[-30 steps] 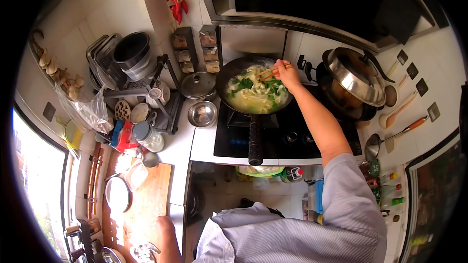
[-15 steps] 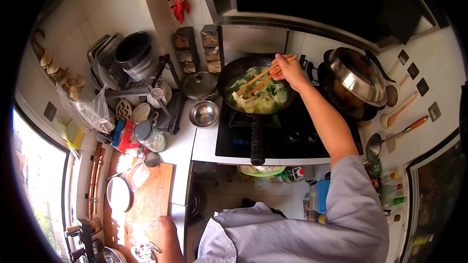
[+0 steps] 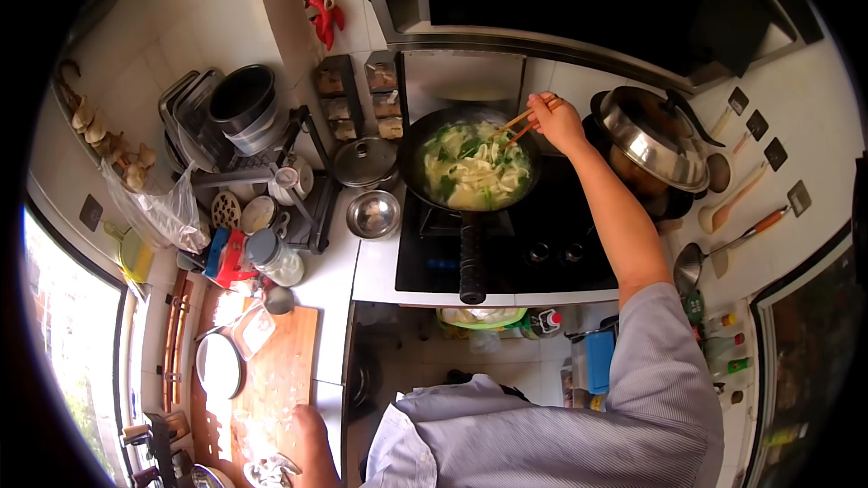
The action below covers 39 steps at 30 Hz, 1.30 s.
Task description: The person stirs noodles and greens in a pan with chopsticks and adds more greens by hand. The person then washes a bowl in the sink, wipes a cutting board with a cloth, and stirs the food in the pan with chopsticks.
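My right hand (image 3: pixel 558 122) is closed around a pair of wooden chopsticks (image 3: pixel 514 125), above the right rim of the black wok. Their tips reach into noodles and green leaves (image 3: pixel 475 167) in pale broth. The wok (image 3: pixel 472 258) sits on the black cooktop (image 3: pixel 425 276), its handle pointing toward me. At the lower left, my left hand (image 3: pixel 310 423) rests by the right edge of the wooden cutting board (image 3: pixel 289 352); its fingers cannot be made out. Beside it on the board lies a crumpled whitish thing (image 3: pixel 271 470).
Right of the wok stands a pot with a domed metal lid (image 3: pixel 646 140). A steel bowl (image 3: pixel 373 215) and a lidded pot (image 3: pixel 365 161) are to its left. Utensils, including a skimmer (image 3: pixel 689 262), hang on the right wall. A glass jar (image 3: pixel 276 258) and white round dish (image 3: pixel 220 366) stand left.
The chopsticks have swung from the wok's left-centre to its upper right, and my right hand has shifted right. The noodles lie more spread out. My left hand has hardly moved.
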{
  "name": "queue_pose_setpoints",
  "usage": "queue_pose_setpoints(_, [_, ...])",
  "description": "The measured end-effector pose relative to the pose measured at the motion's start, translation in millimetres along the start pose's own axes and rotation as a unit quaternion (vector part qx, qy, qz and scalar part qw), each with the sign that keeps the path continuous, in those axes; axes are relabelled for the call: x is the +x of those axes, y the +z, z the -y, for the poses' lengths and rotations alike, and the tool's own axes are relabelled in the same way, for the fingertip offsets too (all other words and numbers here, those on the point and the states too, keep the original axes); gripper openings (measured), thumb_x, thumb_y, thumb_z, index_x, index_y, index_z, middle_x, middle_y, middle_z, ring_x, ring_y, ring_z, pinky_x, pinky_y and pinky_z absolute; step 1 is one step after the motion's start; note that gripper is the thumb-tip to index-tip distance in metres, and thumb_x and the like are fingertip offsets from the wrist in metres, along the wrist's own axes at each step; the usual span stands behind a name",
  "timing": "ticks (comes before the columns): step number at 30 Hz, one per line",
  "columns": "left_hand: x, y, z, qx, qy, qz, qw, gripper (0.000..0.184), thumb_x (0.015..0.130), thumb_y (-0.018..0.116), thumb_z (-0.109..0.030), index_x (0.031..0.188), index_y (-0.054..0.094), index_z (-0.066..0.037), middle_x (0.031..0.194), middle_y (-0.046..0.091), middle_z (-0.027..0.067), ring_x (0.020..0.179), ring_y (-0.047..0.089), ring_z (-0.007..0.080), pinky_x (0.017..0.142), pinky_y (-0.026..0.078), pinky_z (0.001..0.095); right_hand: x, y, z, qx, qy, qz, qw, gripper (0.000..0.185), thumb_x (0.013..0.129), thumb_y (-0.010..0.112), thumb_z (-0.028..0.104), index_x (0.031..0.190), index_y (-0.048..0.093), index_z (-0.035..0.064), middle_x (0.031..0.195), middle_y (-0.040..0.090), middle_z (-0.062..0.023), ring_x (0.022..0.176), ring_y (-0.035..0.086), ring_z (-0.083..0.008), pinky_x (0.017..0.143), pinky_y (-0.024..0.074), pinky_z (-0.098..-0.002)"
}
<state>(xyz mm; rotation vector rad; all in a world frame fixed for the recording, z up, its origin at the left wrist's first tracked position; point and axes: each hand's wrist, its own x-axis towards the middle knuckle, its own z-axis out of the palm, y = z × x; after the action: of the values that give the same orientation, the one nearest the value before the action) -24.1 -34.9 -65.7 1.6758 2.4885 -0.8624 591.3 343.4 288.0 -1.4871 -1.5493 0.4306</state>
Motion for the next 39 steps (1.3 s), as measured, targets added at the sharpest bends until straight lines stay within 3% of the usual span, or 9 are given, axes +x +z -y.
queue_pose_setpoints(2, [2.2,8.3,1.4,0.009,0.012,-0.01,1.0,0.021,0.084,0.046,-0.01,0.093,0.062,0.0,0.093,0.063,0.0127,0.086,0.062,0.0212,0.073,0.051,0.0292,3.7,-1.9,-9.3,-0.014,-0.006,-0.032,0.999,0.034,0.092,0.045,0.034,0.089,0.059,0.0039,0.074,0.064,-0.007,0.066,0.061,-0.0146,0.061,0.0498,-0.0274])
queue_pose_setpoints(5, [7.5,12.5,1.4,0.054,0.039,-0.007,0.998,0.021,0.084,0.046,-0.01,0.094,0.062,-0.001,0.095,0.063,0.0123,0.087,0.062,0.0206,0.074,0.05,0.0286,6.7,12.2,-40.2,-0.137,-0.042,-0.08,0.986,0.038,0.091,0.039,0.038,0.084,0.058,0.0055,0.069,0.062,-0.0098,0.071,0.061,-0.0285,0.066,0.0454,-0.0377])
queue_pose_setpoints(7, [7.6,10.7,2.1,0.089,0.054,0.008,0.995,0.021,0.084,0.046,-0.01,0.095,0.062,-0.002,0.096,0.063,0.012,0.088,0.062,0.0202,0.074,0.05,0.0282,4.2,24.8,-54.9,-0.052,-0.012,-0.034,0.998,0.037,0.092,0.044,0.037,0.089,0.059,0.0036,0.07,0.063,-0.0063,0.062,0.06,-0.0153,0.057,0.049,-0.0285])
queue_pose_setpoints(11, [1.2,-2.4,1.0,0.083,0.05,0.031,0.995,0.021,0.084,0.046,-0.01,0.096,0.062,-0.003,0.097,0.063,0.0116,0.089,0.062,0.0197,0.075,0.049,0.0277,-13.0,46.3,-42.9,0.136,0.106,0.045,0.984,0.038,0.092,0.045,0.039,0.093,0.057,0.0034,0.075,0.062,-0.0077,0.063,0.06,-0.0145,0.058,0.0505,-0.0263])
queue_pose_setpoints(18, [5.6,13.4,4.5,-0.047,-0.011,-0.013,0.999,0.02,0.085,0.045,-0.009,0.094,0.061,0.0,0.093,0.063,0.0128,0.085,0.063,0.0203,0.071,0.051,0.0279,-24.2,41.9,-9.7,0.167,0.124,0.115,0.971,0.041,0.093,0.043,0.039,0.092,0.056,0.0012,0.078,0.062,-0.0111,0.066,0.061,-0.0159,0.059,0.0515,-0.027])
queue_pose_setpoints(20, [6.1,13.3,4.1,0.002,0.012,-0.014,1.0,0.02,0.085,0.045,-0.008,0.094,0.06,0.0,0.092,0.063,0.0132,0.085,0.063,0.0205,0.071,0.051,0.0283,-26.2,37.1,1.2,0.168,0.125,0.121,0.97,0.041,0.093,0.043,0.039,0.092,0.056,0.0012,0.079,0.062,-0.0112,0.068,0.062,-0.0158,0.06,0.0516,-0.0269])
queue_pose_setpoints(26, [3.6,8.7,4.4,0.037,0.045,-0.007,0.998,0.019,0.084,0.046,-0.007,0.093,0.061,0.0,0.09,0.064,0.0133,0.083,0.064,0.0206,0.071,0.051,0.0285,-40.1,31.9,26.9,0.176,-0.001,0.146,0.973,0.034,0.094,0.044,0.031,0.094,0.057,-0.0002,0.08,0.062,-0.0087,0.072,0.062,-0.0134,0.062,0.0517,-0.0242])
queue_pose_setpoints(33, [-1.2,-2.0,3.5,0.078,0.066,0.0,0.995,0.019,0.083,0.047,-0.007,0.094,0.062,-0.001,0.094,0.063,0.0123,0.087,0.063,0.0209,0.072,0.051,0.0281,-58.8,32.4,11.3,0.083,-0.004,0.229,0.97,0.029,0.093,0.047,0.028,0.099,0.059,0.0029,0.084,0.063,-0.0062,0.081,0.061,-0.0124,0.067,0.0507,-0.0257])
queue_pose_setpoints(39, [0.3,0.0,4.8,0.046,0.049,0.006,0.998,0.021,0.084,0.047,-0.007,0.098,0.06,0.001,0.096,0.062,0.0131,0.089,0.062,0.0203,0.073,0.05,0.0277,-55.4,12.7,4.1,-0.083,-0.086,0.129,0.984,0.032,0.091,0.048,0.032,0.099,0.059,0.0028,0.082,0.065,-0.0094,0.077,0.061,-0.0221,0.068,0.0464,-0.0321])
